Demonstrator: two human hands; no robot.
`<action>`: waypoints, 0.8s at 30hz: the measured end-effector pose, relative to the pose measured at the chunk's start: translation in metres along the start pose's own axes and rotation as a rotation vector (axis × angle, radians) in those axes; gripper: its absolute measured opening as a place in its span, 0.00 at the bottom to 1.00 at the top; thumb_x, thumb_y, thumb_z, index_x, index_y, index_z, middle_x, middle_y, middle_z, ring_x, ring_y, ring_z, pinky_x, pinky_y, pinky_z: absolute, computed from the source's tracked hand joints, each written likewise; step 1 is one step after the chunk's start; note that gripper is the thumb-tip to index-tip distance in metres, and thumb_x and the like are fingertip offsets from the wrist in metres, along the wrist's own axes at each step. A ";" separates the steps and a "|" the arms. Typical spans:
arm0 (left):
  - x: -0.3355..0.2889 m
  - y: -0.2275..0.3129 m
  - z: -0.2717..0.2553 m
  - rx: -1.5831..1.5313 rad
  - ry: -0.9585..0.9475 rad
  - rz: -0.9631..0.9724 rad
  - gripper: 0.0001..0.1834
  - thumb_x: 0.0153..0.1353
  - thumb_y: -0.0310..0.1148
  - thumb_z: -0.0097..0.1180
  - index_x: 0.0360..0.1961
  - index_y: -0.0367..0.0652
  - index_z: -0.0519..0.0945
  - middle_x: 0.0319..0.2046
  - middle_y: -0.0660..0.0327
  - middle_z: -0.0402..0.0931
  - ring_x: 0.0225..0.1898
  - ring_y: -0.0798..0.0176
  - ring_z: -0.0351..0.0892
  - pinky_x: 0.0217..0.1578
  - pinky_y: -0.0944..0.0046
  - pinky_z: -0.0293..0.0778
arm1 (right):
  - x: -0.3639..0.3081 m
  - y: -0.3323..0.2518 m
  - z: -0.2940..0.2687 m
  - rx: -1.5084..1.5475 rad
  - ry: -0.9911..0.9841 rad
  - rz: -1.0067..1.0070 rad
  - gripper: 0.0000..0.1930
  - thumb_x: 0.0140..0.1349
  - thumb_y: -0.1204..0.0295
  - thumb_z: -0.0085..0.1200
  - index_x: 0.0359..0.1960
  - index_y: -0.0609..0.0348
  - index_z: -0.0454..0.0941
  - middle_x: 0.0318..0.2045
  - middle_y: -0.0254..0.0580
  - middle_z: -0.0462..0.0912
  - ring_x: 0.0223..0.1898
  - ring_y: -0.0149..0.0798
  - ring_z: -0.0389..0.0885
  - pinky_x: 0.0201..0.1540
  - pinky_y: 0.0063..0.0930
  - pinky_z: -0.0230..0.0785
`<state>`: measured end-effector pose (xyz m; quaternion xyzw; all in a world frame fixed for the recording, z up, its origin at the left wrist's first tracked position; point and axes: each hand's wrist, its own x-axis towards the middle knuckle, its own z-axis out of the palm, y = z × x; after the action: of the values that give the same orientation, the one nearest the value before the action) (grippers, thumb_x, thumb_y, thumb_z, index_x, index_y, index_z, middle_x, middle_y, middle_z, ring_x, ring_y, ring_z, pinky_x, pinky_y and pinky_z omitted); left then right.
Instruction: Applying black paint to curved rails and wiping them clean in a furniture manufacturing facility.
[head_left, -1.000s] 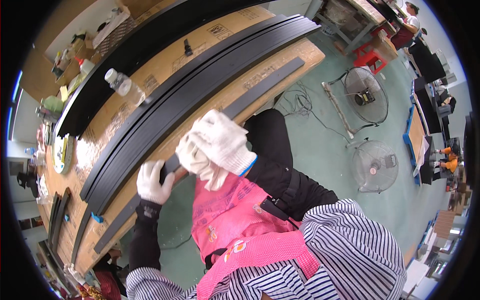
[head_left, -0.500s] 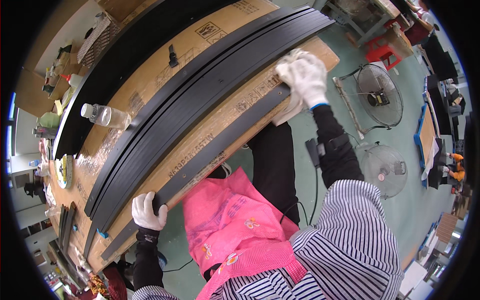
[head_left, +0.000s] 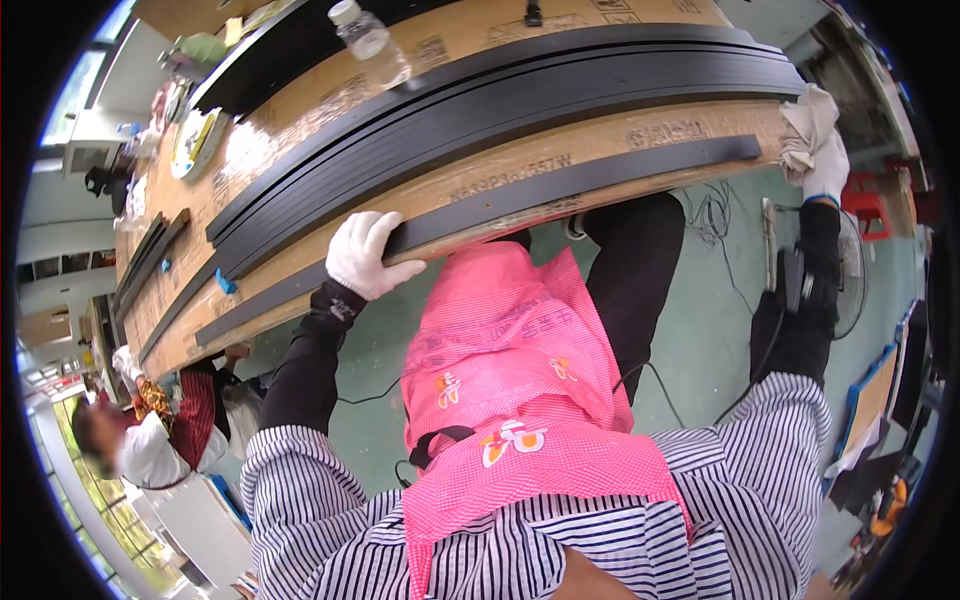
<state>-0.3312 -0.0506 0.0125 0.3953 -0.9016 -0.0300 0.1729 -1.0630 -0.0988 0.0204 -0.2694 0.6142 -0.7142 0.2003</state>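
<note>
My left hand, in a white knit glove, curls over a narrow black strip along the near edge of the cardboard-covered table. Its thumb points right, beside the table edge. My right hand, gloved too, is closed on a crumpled off-white cloth at the table's right end, just past the strip's right tip. Behind the single strip lies a stack of long black strips, running parallel to it.
A clear bottle with a white cap stands behind the stack. Shorter black strips and a small blue piece lie at the left. Another person is at the far left. A red stool and a fan are at the right.
My right hand has moved the cloth rightward, past the strip's end. The view has turned, while my left hand stays on the strip. The person at left has come further into view.
</note>
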 end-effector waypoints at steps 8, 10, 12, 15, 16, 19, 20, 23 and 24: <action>-0.009 0.002 -0.004 -0.017 -0.111 0.007 0.23 0.55 0.45 0.72 0.47 0.43 0.82 0.38 0.56 0.80 0.42 0.48 0.82 0.41 0.51 0.80 | -0.342 -0.070 0.188 -0.264 -0.715 -0.779 0.22 0.69 0.65 0.62 0.62 0.56 0.79 0.64 0.49 0.78 0.70 0.46 0.71 0.67 0.44 0.72; -0.006 -0.003 -0.006 0.060 -0.165 0.011 0.21 0.57 0.43 0.68 0.47 0.44 0.81 0.39 0.56 0.80 0.42 0.48 0.82 0.42 0.51 0.80 | -0.403 -0.042 0.224 -0.231 -0.747 -0.932 0.24 0.62 0.59 0.61 0.58 0.56 0.83 0.63 0.48 0.79 0.69 0.51 0.73 0.67 0.45 0.71; -0.021 -0.018 0.011 0.038 -0.107 -0.204 0.18 0.61 0.42 0.62 0.49 0.46 0.80 0.40 0.56 0.79 0.44 0.48 0.82 0.43 0.50 0.80 | -0.455 -0.018 0.257 -0.329 -0.831 -0.950 0.19 0.59 0.64 0.59 0.52 0.53 0.85 0.55 0.44 0.82 0.61 0.47 0.77 0.61 0.46 0.72; -0.012 -0.007 0.014 0.167 -0.163 -0.232 0.19 0.58 0.45 0.64 0.47 0.47 0.79 0.40 0.58 0.79 0.44 0.49 0.82 0.42 0.50 0.80 | -0.448 0.019 0.278 -0.292 -0.785 -1.110 0.18 0.55 0.63 0.62 0.49 0.45 0.85 0.50 0.44 0.82 0.50 0.50 0.82 0.56 0.53 0.73; -0.006 -0.003 0.011 0.190 -0.215 -0.237 0.15 0.60 0.43 0.62 0.43 0.48 0.80 0.38 0.57 0.79 0.43 0.49 0.82 0.41 0.50 0.79 | -0.429 0.027 0.271 -0.436 -0.760 -1.139 0.18 0.54 0.61 0.62 0.47 0.45 0.85 0.49 0.43 0.82 0.49 0.49 0.82 0.55 0.52 0.73; -0.005 -0.005 0.016 0.152 0.043 -0.170 0.11 0.64 0.42 0.60 0.33 0.46 0.81 0.29 0.57 0.78 0.34 0.48 0.82 0.35 0.50 0.78 | -0.357 0.024 0.233 -0.488 -0.632 -1.140 0.13 0.50 0.60 0.66 0.37 0.46 0.85 0.37 0.36 0.85 0.42 0.44 0.84 0.49 0.46 0.75; -0.003 -0.003 0.017 0.157 0.084 -0.153 0.11 0.63 0.42 0.61 0.31 0.46 0.81 0.28 0.58 0.78 0.32 0.49 0.82 0.33 0.51 0.78 | -0.327 0.031 0.214 -0.475 -0.514 -1.246 0.10 0.51 0.62 0.66 0.35 0.46 0.85 0.36 0.36 0.85 0.40 0.43 0.84 0.47 0.44 0.75; -0.005 -0.006 0.015 0.164 0.053 -0.140 0.09 0.62 0.39 0.61 0.29 0.47 0.81 0.27 0.58 0.78 0.31 0.50 0.82 0.33 0.52 0.78 | -0.246 0.028 0.158 -0.656 -0.503 -1.218 0.10 0.54 0.65 0.64 0.38 0.50 0.86 0.42 0.39 0.87 0.45 0.47 0.84 0.52 0.45 0.74; -0.003 -0.003 0.012 0.157 0.048 -0.150 0.09 0.62 0.39 0.61 0.29 0.46 0.81 0.27 0.58 0.78 0.31 0.50 0.81 0.33 0.52 0.78 | -0.218 0.033 0.139 -0.722 -0.480 -1.224 0.10 0.55 0.66 0.63 0.38 0.52 0.87 0.45 0.41 0.88 0.48 0.50 0.84 0.55 0.46 0.74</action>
<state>-0.3308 -0.0512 -0.0001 0.4747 -0.8646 0.0372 0.1603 -0.8078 -0.0771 -0.0288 -0.7602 0.4902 -0.3738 -0.2050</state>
